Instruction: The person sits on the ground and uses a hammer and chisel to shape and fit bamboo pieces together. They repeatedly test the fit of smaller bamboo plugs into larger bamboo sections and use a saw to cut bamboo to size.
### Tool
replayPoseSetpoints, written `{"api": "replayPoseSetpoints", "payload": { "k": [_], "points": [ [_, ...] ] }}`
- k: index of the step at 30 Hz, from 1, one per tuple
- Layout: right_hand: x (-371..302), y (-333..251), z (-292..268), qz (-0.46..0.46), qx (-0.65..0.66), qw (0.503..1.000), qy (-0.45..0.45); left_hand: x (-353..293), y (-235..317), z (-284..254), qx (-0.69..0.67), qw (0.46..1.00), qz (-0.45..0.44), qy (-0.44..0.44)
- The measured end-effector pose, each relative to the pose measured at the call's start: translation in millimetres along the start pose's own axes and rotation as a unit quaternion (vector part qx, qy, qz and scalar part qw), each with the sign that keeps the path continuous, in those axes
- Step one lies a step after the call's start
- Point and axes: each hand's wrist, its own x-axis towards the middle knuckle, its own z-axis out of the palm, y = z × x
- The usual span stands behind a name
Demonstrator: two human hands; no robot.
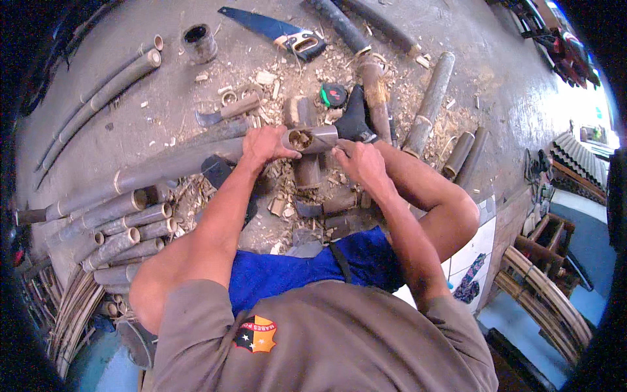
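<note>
A long brown bamboo pole (176,157) lies across in front of me, running from the far left to between my knees. Near its right end an opening in the wall shows pale, rough insides. My left hand (263,145) is closed round the pole just left of that opening, thumb at its edge. At the pole's right end my right hand (361,162) has its fingers curled together; what they hold, if anything, is hidden. Under the pole stands a short bamboo block (305,173). A curved blade with a bamboo handle (240,106) lies beyond my left hand.
A handsaw (277,32) and a tape measure (333,95) lie beyond the pole among wood chips. Cut bamboo pieces (124,228) are piled at my left. More bamboo lengths (431,101) lie to the right. My dark-shod foot (354,117) is close to the pole's end.
</note>
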Motion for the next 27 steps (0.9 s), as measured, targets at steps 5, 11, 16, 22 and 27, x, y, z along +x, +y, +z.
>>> {"api": "replayPoseSetpoints", "payload": {
  "k": [5,11,16,22,27],
  "points": [
    [-7.1,8.8,18.2,0.028,0.029,0.999,0.035,-4.1,12.0,-11.5,0.007,0.999,-0.019,-0.029],
    [46.3,-15.8,-15.7,-0.034,-0.104,0.993,-0.031,-0.4,11.4,-5.6,-0.001,0.999,-0.016,-0.046],
    [113.9,-53.3,-34.0,-0.102,-0.189,0.973,-0.086,-4.0,13.6,-16.3,-0.009,0.999,-0.012,-0.033],
    [26.9,-16.4,-21.8,-0.067,-0.11,0.991,-0.036,-1.0,1.8,7.4,0.0,1.0,0.005,0.018],
    [19.4,-10.4,-21.7,-0.094,0.012,0.99,0.104,-14.7,8.5,16.8,0.011,0.996,0.023,0.089]
  ]
}}
